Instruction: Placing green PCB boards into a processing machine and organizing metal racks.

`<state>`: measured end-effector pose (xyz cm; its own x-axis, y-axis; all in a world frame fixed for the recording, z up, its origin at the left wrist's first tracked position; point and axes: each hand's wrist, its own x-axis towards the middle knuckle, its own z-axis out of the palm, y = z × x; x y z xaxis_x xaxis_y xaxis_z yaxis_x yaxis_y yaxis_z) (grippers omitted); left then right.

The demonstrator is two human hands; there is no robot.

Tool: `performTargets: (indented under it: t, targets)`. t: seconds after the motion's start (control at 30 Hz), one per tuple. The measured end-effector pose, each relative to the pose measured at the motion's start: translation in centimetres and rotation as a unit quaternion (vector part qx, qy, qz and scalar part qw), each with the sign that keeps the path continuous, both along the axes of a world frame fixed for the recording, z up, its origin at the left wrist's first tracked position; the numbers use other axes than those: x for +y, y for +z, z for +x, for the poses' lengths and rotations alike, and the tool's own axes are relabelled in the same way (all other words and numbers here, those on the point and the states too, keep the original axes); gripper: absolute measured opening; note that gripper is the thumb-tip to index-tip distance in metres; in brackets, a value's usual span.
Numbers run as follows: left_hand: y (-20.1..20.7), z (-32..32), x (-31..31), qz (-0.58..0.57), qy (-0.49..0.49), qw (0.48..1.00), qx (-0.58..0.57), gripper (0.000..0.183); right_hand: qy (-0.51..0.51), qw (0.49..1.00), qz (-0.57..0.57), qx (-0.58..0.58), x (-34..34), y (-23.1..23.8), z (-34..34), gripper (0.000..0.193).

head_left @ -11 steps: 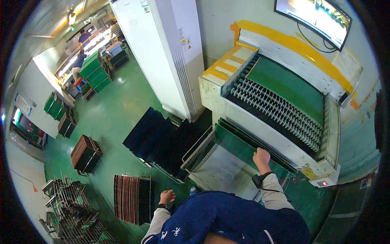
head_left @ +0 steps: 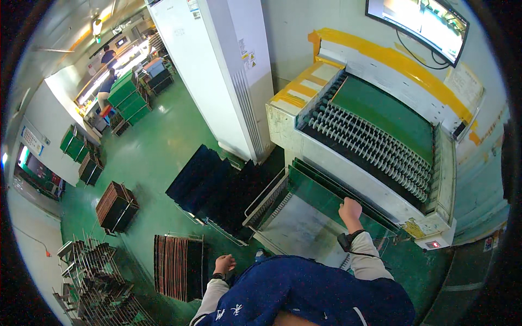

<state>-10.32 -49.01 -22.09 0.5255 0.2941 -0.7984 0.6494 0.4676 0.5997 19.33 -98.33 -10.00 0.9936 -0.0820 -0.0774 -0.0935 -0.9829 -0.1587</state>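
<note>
Several thin green panels (head_left: 321, 188) stand on edge in a metal slotted rack (head_left: 265, 202) in front of me. My right hand (head_left: 349, 212) is closed at the top edge of the nearest panel; its fingertips are partly hidden. Low on my left, my left hand (head_left: 224, 264) hangs with fingers curled in and nothing visible in it. Beyond the rack is a roller conveyor machine (head_left: 370, 146), with a flat green panel (head_left: 383, 117) lying on its rollers.
Dark panels (head_left: 204, 179) fill a rack to the left of mine. Another rack of brown-edged boards (head_left: 176, 267) stands near my left hand. Empty wire racks (head_left: 100, 277) are piled at lower left. A tall white cabinet (head_left: 217, 70) rises ahead; a monitor (head_left: 421, 27) hangs above the machine.
Both hands stay practically where they were. The view has shifted very slightly, and the panel on the rollers shows no clear movement.
</note>
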Motion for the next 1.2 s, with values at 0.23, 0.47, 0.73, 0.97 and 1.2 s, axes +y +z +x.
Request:
performTargets:
  t: [0.23, 0.47, 0.73, 0.97, 1.2]
  targets:
    - [1.0, 0.1, -0.6, 0.013, 0.008, 1.0, 0.011, 0.025, -0.002, 1.0, 0.001, -0.007, -0.1, -0.3, 0.0, 0.021]
    - [1.5, 0.4, -1.0, 0.036, -0.001, 0.999, 0.025, 0.023, 0.0, 1.0, 0.0, -0.008, -0.1, -0.3, 0.0, 0.021]
    - [1.0, 0.6, -1.0, 0.054, -0.006, 0.998, 0.038, 0.024, -0.002, 1.0, 0.004, -0.014, -0.2, -0.7, 0.2, 0.021]
    - [0.9, 0.6, -0.9, 0.043, -0.001, 0.998, 0.037, 0.024, -0.002, 1.0, 0.002, -0.016, -0.1, -0.2, 0.0, 0.021]
    - [0.4, 0.6, -0.8, 0.045, 0.003, 0.998, 0.046, 0.022, -0.005, 1.0, 0.002, -0.014, 0.1, 0.1, 0.0, 0.02]
